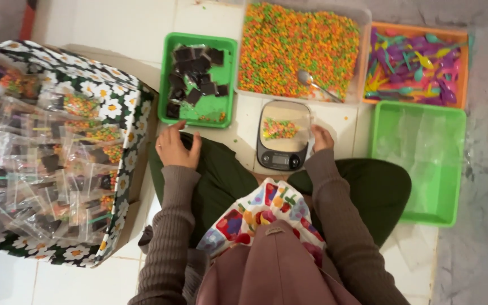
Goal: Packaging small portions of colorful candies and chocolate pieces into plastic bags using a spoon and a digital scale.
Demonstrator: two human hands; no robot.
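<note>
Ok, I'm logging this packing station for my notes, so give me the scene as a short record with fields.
left hand: resting on the knee, near the green tray of dark squares
right hand: at the right edge of the scale
on scale: clear bag with a few coloured sprinkles
sprinkle bin: full, metal spoon lying in it
orange tray: coloured plastic spoons
right green tray: clear bags
flowered box: filled packets

Scale (283, 135) between chocolate tray (199, 79) and bag tray (419, 164); sprinkles bin (300, 48) behind.
</note>
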